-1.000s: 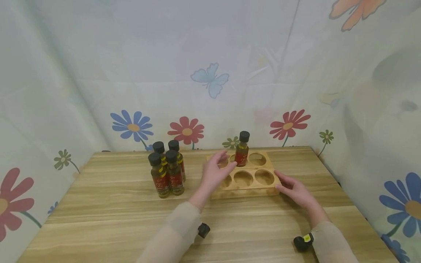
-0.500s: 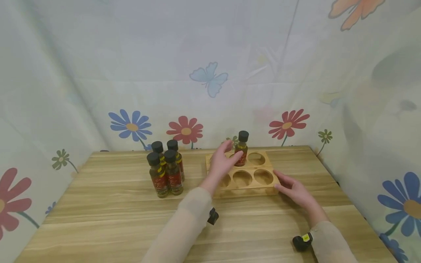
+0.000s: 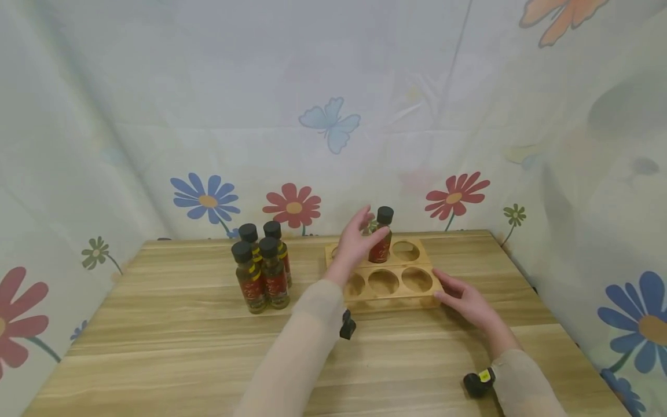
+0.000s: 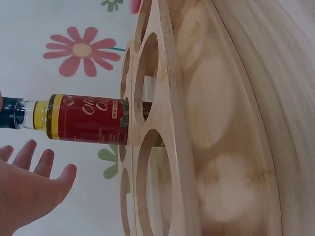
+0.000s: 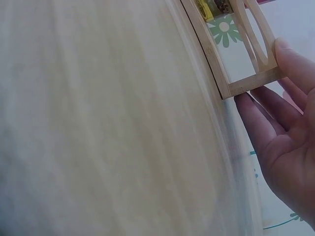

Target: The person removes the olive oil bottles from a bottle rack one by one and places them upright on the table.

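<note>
A small olive oil bottle (image 3: 379, 245) with a black cap and red label stands upright in the back row of a wooden bottle rack (image 3: 366, 270). My left hand (image 3: 356, 245) is just left of this bottle, fingers spread and thumb reaching across its front in the head view. The left wrist view shows the bottle (image 4: 91, 118) seated in a round hole, the spread fingers (image 4: 45, 162) beside it and another fingertip at the cap. My right hand (image 3: 469, 300) touches the rack's right end; its fairly straight fingers (image 5: 258, 118) lie against the end panel.
Several matching bottles (image 3: 260, 269) stand in a tight group on the wood-grain table (image 3: 182, 347), left of the rack. A flower-print curtain (image 3: 333, 63) hangs right behind the table. A black wrist camera (image 3: 479, 383) sits by the right sleeve.
My left hand has moved right and up, from above the rack's left part to close beside the standing bottle. My right hand stays at the rack's end.
</note>
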The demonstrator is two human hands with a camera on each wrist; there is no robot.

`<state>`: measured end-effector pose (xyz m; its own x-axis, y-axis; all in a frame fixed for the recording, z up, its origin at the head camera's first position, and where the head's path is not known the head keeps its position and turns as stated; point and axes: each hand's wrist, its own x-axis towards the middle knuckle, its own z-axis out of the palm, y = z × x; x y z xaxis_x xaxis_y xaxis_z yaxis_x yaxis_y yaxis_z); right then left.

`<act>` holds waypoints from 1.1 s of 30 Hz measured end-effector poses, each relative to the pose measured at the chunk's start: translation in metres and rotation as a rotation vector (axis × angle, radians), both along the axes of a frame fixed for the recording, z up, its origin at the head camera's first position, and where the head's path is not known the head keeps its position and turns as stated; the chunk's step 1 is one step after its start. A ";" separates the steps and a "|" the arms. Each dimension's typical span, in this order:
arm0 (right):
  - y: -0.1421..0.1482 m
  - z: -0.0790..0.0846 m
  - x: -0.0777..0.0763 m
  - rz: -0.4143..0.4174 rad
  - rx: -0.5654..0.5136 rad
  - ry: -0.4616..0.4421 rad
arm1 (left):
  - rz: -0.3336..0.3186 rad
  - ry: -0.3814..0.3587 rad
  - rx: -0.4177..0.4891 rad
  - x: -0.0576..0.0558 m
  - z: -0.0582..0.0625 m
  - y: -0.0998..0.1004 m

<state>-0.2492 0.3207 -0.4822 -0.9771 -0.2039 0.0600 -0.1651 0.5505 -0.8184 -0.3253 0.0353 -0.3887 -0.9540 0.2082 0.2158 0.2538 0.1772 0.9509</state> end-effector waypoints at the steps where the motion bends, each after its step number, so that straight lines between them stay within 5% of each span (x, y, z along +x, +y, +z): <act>1: 0.000 0.000 0.000 0.004 -0.001 0.006 | -0.001 -0.005 0.006 0.000 0.000 0.001; 8: 0.000 0.001 0.000 0.024 -0.031 0.017 | -0.023 -0.006 0.001 -0.006 -0.002 0.010; 14: -0.001 0.001 0.000 0.015 -0.014 0.018 | 0.019 0.013 0.007 -0.005 -0.002 0.020; 23: 0.000 0.000 -0.001 0.017 -0.016 0.023 | 0.116 0.032 0.177 -0.005 -0.010 0.022; 33: 0.000 0.000 -0.001 0.002 0.015 0.011 | 0.124 0.025 0.317 -0.005 -0.015 0.016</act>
<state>-0.2499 0.3204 -0.4827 -0.9760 -0.2072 0.0678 -0.1754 0.5619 -0.8084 -0.3301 0.0511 -0.4035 -0.9615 0.0099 0.2746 0.2724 -0.0959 0.9574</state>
